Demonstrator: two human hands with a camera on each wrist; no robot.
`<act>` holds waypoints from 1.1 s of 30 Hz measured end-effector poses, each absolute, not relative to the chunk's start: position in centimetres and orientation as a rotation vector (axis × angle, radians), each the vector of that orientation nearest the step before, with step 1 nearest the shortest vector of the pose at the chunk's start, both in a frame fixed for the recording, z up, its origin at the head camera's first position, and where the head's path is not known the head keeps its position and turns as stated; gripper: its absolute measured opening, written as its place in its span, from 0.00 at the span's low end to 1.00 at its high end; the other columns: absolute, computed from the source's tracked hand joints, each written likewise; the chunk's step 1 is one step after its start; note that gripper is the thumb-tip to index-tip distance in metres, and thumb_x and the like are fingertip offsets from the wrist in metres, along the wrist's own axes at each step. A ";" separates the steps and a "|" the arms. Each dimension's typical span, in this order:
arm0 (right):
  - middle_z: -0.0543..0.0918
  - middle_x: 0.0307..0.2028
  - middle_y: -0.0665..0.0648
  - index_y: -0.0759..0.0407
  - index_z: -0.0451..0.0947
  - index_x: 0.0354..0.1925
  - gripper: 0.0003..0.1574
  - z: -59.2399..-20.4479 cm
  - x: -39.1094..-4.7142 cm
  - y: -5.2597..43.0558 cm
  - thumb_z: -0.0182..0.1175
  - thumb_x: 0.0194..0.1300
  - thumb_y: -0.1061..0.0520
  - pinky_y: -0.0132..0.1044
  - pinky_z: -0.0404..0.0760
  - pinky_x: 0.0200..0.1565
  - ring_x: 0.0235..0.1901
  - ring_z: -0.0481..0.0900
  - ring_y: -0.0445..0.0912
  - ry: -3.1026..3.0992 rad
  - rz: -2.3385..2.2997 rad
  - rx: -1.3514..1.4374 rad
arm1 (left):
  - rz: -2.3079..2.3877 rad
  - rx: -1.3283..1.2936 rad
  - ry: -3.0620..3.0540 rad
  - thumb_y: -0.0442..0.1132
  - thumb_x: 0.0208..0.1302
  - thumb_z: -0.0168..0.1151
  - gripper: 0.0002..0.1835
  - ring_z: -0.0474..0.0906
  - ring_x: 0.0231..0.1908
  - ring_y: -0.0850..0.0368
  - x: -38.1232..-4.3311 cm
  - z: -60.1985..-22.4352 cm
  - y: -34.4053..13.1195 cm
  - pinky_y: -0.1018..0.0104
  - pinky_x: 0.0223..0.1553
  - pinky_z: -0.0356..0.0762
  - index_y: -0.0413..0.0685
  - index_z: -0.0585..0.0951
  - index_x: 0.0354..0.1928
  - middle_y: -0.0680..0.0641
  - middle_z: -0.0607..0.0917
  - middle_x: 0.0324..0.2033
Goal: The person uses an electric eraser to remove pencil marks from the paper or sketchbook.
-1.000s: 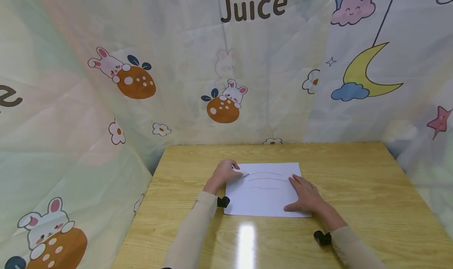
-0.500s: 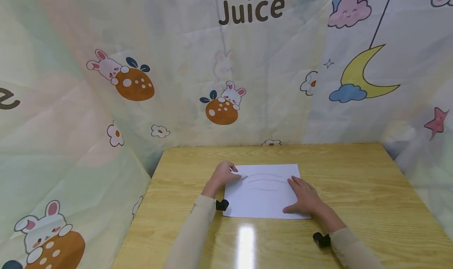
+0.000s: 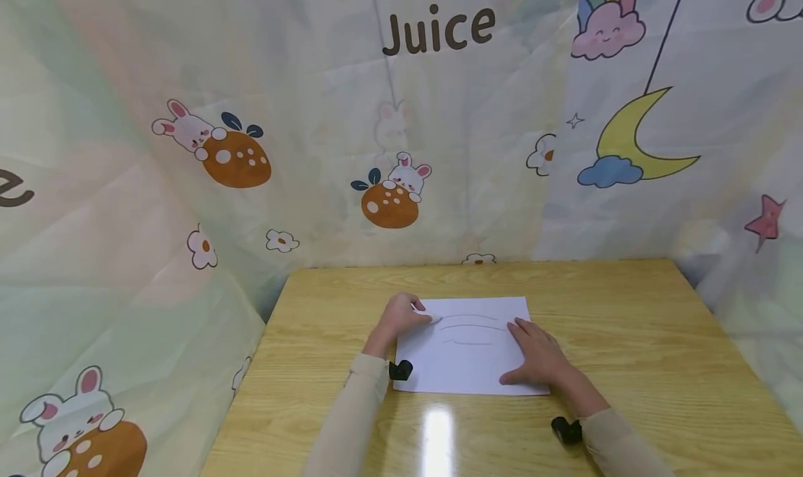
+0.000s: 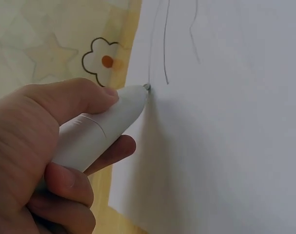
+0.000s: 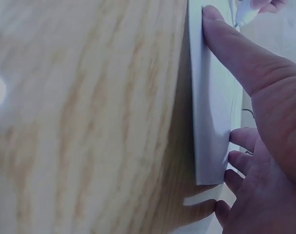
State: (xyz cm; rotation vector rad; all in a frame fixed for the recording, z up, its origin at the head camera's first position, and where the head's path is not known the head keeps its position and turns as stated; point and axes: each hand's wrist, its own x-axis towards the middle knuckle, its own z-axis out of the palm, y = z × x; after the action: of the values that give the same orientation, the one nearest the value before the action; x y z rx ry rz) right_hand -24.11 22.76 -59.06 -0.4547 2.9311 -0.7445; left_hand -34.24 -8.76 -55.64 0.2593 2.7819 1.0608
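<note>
My left hand (image 3: 400, 315) grips a thick white pen (image 4: 101, 131), with thumb and fingers curled round its barrel. Its small grey tip meets the upper left part of a white sheet of paper (image 3: 458, 369), right at the end of a thin drawn line (image 4: 165, 44). Several faint, roughly horizontal curved lines cross the upper half of the paper in the head view. My right hand (image 3: 538, 351) rests on the paper's right edge, fingers spread and thumb (image 5: 235, 51) along the near side, holding no object.
The paper lies on a wooden table (image 3: 301, 393), with a bright light reflection (image 3: 437, 435) in front. A printed cloth backdrop (image 3: 314, 114) hangs behind the table and at its sides. Black wrist cameras (image 3: 401, 370) sit on both wrists.
The left hand and pen shift slightly right over the paper, tip still by the top line's left end. The right hand stays put. The whole head view drifts downward.
</note>
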 end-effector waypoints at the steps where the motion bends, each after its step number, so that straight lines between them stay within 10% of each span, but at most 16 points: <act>1: 0.57 0.69 0.72 0.69 0.59 0.70 0.74 -59.1 -24.1 22.7 0.76 0.36 0.29 0.67 0.52 0.61 0.67 0.53 0.69 2.931 -0.751 -0.456 | 1.063 0.246 2.787 0.44 0.50 0.76 0.10 0.74 0.28 0.56 -34.1 -55.7 -8.8 0.64 0.29 0.73 0.49 0.84 0.29 0.52 0.79 0.29; 33: 0.57 0.69 0.72 0.68 0.59 0.70 0.74 -59.6 -24.4 22.6 0.75 0.36 0.27 0.66 0.53 0.61 0.67 0.53 0.68 2.936 -0.737 -0.457 | 1.111 0.206 2.750 0.45 0.50 0.77 0.11 0.75 0.32 0.55 -34.0 -55.8 -9.3 0.63 0.31 0.74 0.49 0.85 0.31 0.51 0.81 0.33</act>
State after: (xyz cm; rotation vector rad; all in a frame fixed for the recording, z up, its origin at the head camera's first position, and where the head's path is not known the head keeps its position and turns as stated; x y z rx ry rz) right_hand -24.35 22.65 -59.59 -0.4566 2.9356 -0.7367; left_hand -34.03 -9.30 -55.77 0.2064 2.7495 1.1107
